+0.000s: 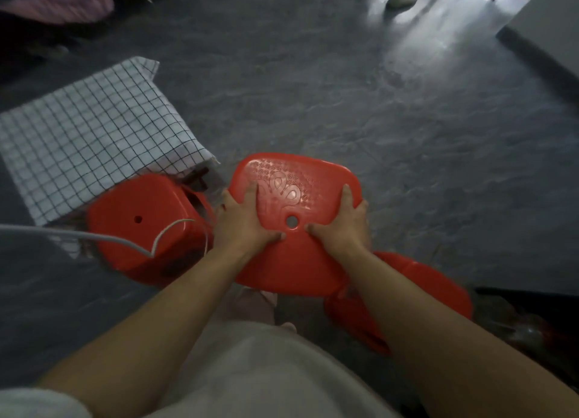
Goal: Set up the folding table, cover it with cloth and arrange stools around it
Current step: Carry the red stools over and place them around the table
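Stool in hand: you are holding the middle stool by its seat, low over the grey floor, just right of the table's near corner.
Left hand: your left hand is gripping the seat's left edge, thumb lying on top near the round hole, fingers reaching across the seat and over the rim.
Right hand: your right hand is gripping the right edge the same way, thumb on top, outer fingers wrapping round the rim.
Cloth: the checked cloth is already covering the tabletop, which is hidden beneath it.
Neighbours: the left stool is standing against the cloth's corner with a white cable trailing over it; the right stool is sitting low beside your right forearm.
Step, as I judge it: you are setting this stool down at the table's side.
Doing it well: the legs are hiding under the seat, so be lowering it level and feeling for all the feet landing together. Be steering clear of the hanging cloth corner and the cable, and be leaving a gap from the left stool.
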{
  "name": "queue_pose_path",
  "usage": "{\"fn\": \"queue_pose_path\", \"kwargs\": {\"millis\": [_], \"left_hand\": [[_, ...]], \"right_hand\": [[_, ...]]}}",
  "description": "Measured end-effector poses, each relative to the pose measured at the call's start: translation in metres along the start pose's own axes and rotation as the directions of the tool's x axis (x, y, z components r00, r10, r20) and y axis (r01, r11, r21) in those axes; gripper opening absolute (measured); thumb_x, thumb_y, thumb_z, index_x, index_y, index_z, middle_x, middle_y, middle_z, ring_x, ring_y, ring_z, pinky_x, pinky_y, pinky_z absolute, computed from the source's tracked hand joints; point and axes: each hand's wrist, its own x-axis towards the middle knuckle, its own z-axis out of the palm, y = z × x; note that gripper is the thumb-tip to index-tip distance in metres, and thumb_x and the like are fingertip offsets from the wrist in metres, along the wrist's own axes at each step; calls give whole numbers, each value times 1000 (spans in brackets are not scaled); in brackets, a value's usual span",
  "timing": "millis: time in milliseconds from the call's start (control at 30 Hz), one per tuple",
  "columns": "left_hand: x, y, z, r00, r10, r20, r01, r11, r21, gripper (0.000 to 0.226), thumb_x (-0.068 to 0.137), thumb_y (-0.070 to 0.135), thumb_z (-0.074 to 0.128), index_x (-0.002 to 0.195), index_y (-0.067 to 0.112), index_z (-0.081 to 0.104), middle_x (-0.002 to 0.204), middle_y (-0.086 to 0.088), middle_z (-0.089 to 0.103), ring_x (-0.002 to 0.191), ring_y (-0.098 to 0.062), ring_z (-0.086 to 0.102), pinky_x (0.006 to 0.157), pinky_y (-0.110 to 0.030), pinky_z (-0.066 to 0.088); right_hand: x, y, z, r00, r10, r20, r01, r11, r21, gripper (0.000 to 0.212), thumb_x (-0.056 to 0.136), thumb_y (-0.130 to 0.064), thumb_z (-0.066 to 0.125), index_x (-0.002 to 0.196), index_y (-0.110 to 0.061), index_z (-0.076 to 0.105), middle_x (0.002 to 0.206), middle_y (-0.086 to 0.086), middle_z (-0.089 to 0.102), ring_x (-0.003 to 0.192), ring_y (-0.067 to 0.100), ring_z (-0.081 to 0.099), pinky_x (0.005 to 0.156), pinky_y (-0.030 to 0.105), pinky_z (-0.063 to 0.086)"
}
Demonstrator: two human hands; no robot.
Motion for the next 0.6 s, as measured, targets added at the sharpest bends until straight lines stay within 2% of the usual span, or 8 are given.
{"fn": "queue_pose_path", "kwargs": {"millis": [400, 600], "left_hand": [[129, 64, -50, 1000, -6, -24, 3, 995, -104, 132, 54, 66, 87, 157, 41, 9, 161, -17, 8, 145, -41, 26, 116, -50, 36], [206, 105, -55, 990, -130, -46, 125, 987, -98, 132, 55, 65, 89, 158, 39, 10, 163, -19, 6, 146, -41, 24, 115, -50, 35]], "right_hand": [[130, -81, -60, 998, -63, -25, 64, 998, 18, 114, 74, -42, 85, 159, -37, 8, 166, 15, 5, 147, 40, 25, 117, 51, 34], [227, -115, -79, 989, -136, 62, 137, 991, -6, 116, 75, -40, 85, 160, -36, 6, 165, 19, 5, 147, 41, 26, 117, 50, 34]]}}
